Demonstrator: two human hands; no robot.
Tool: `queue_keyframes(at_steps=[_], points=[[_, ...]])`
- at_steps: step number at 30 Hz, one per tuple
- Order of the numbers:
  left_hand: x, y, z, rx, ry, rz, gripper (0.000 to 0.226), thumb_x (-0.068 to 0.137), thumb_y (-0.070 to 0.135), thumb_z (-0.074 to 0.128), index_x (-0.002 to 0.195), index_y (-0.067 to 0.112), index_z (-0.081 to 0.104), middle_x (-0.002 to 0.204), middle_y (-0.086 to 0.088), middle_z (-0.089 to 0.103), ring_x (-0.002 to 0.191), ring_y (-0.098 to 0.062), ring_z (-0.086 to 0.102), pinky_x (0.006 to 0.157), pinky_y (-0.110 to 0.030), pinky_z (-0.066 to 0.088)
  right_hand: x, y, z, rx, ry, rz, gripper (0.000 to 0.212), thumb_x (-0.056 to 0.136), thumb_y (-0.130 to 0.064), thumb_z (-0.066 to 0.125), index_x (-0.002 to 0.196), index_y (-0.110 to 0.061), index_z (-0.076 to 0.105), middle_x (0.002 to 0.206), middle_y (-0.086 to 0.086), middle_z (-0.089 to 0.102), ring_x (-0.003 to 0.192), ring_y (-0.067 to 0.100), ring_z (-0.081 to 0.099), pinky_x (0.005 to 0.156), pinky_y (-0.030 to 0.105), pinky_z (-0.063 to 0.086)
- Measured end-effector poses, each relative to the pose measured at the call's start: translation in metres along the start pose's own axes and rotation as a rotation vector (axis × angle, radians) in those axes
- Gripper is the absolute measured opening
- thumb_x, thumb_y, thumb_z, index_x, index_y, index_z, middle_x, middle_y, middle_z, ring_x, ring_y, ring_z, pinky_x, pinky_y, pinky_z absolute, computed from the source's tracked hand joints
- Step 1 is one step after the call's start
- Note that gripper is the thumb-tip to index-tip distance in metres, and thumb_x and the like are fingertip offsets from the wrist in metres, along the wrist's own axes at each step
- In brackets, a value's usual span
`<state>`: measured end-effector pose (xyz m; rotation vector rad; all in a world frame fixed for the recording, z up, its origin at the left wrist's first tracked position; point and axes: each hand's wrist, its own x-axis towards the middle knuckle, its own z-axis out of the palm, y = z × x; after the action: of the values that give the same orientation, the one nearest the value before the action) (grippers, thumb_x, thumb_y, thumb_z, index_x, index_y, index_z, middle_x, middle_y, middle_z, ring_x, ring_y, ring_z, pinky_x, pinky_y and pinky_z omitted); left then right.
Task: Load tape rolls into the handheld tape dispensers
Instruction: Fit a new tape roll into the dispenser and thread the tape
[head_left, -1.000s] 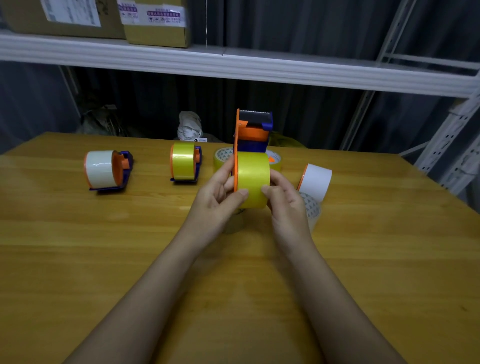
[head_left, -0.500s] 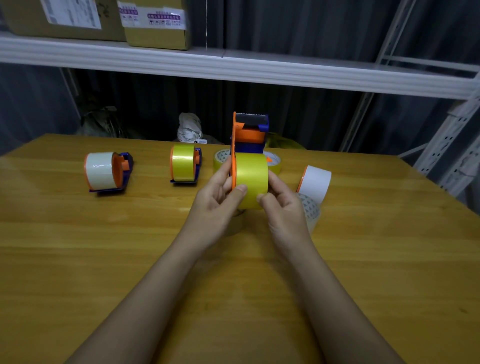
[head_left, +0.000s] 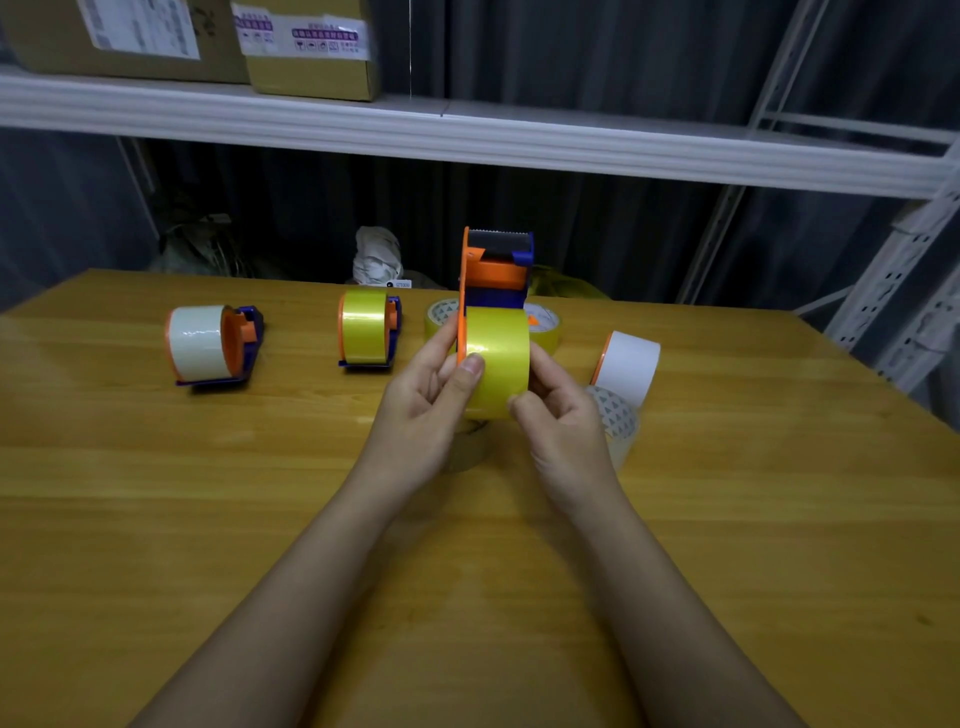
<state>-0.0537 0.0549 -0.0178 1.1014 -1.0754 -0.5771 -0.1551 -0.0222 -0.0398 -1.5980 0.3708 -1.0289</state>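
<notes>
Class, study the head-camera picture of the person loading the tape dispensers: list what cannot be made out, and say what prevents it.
- Head view: whether the yellow roll is fully seated in the held dispenser; the roll hides the hub.
- Head view: the clear roll is partly hidden by the right hand.
- Head view: the object under the left hand is hidden.
- Head view: the box labels are blurred.
</notes>
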Motion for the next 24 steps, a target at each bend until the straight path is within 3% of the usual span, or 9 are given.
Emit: queue_keyframes(at_steps=[3,7,11,15,21,24], points=[[0.0,-0.001,-0.001,0.013,-0.022,0.001,0.045,0.096,0.005,0.043,0.133,0.027,0.031,0.103,0.02,0.067,0.103,0.007,0.06,0.081,-0.009,0.045,0.0,-0.001,0.001,-0.014,0.027,-0.003,0.046,0.083,-0.007,0.049,0.126,-0.022,0.054,0.11,-0.009,0.067,0.099,0.0,0.063,0.078,0.012,0.047],[-0.002,-0.005,-0.004,0.056,-0.061,0.0,0.064,0.091,-0.01,0.045,0.143,0.018,0.022,0.107,0.017,0.065,0.101,0.006,0.061,0.08,-0.01,0.046,0.001,-0.001,-0.001,0.007,0.051,0.019,0.046,0.08,-0.014,0.046,0.124,-0.022,0.056,0.105,-0.013,0.068,0.094,-0.006,0.063,0.074,0.009,0.046],[-0.002,-0.009,-0.005,0.083,-0.068,-0.005,0.068,0.089,-0.015,0.044,0.146,0.015,0.022,0.106,0.015,0.068,0.104,0.001,0.062,0.084,-0.014,0.047,0.003,0.002,-0.002,0.023,0.08,0.049,0.044,0.08,-0.019,0.047,0.122,-0.027,0.057,0.113,-0.007,0.067,0.102,0.0,0.063,0.078,0.013,0.047],[-0.001,-0.009,-0.005,0.066,-0.05,-0.009,0.064,0.091,-0.01,0.044,0.147,0.012,0.022,0.115,0.01,0.063,0.107,0.0,0.061,0.084,-0.013,0.046,0.002,0.001,-0.003,0.007,0.067,0.026,0.043,0.08,-0.016,0.045,0.12,-0.028,0.056,0.108,-0.013,0.067,0.097,-0.006,0.062,0.075,0.009,0.046],[-0.001,-0.006,-0.004,0.053,-0.039,-0.003,0.06,0.093,-0.008,0.043,0.146,0.015,0.025,0.102,0.018,0.07,0.104,0.002,0.061,0.083,-0.011,0.046,0.0,-0.002,-0.003,-0.028,0.024,-0.015,0.048,0.081,-0.009,0.044,0.127,-0.017,0.053,0.1,-0.016,0.067,0.09,-0.009,0.062,0.073,0.008,0.045],[-0.002,-0.007,-0.005,0.06,-0.051,0.007,0.068,0.09,-0.014,0.045,0.144,0.02,0.022,0.102,0.018,0.07,0.102,0.001,0.062,0.084,-0.013,0.047,-0.001,-0.003,-0.003,-0.038,0.024,-0.021,0.044,0.08,-0.009,0.044,0.119,-0.027,0.055,0.095,-0.021,0.07,0.089,-0.01,0.062,0.072,0.007,0.045]])
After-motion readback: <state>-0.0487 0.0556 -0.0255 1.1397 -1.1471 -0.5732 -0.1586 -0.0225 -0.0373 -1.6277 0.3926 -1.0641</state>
